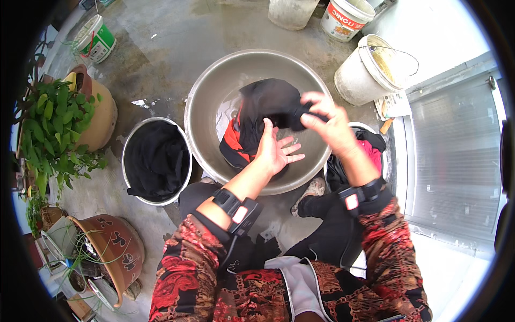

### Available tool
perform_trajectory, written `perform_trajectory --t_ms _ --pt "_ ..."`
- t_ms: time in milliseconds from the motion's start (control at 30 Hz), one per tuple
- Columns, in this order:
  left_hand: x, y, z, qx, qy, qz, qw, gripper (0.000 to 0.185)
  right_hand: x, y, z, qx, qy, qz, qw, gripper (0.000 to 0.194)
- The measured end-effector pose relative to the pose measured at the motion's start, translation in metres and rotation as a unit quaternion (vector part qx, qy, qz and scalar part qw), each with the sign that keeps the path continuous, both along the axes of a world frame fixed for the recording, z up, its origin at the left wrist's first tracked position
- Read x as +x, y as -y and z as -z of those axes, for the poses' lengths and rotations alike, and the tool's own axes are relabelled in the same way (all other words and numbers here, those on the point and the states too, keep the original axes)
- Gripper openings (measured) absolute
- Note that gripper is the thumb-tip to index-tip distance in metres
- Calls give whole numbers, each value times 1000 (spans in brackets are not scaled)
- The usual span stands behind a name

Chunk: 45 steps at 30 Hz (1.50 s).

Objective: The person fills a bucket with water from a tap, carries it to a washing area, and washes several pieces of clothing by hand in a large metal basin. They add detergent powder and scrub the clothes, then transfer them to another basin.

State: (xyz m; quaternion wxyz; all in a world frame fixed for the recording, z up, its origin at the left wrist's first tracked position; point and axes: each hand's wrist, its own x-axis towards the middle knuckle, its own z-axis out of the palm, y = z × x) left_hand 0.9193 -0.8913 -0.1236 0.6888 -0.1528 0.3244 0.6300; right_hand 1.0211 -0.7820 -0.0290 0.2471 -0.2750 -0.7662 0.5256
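A wide metal basin stands on the floor before me with some water in it. In it lies a wet black garment with an orange-red panel at its left. My right hand, blurred, pinches a dark end of the cloth near the basin's right side. My left hand is spread over the front of the basin, palm turned to the right, fingers apart and holding nothing. Whether the back of that hand touches the garment cannot be told.
A round tub of black cloth stands left of the basin. Another tub, partly behind my right forearm, holds dark and magenta clothes. White buckets line the right and back. Potted plants and a brown planter are at left.
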Motion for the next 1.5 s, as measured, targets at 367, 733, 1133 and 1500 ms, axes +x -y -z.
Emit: perform_trajectory --t_ms 367,733,1133,1500 --pt "-24 -7 68 -114 12 35 993 61 8 90 78 205 -93 -75 971 19" --pt "-4 -24 95 -166 -35 -30 985 39 0 65 124 48 68 188 979 17" --pt "-2 -22 103 -189 -89 -89 974 30 -14 75 96 80 67 157 982 16" --pt "2 -9 44 -38 -336 89 937 35 22 10 181 -345 196 109 911 52"
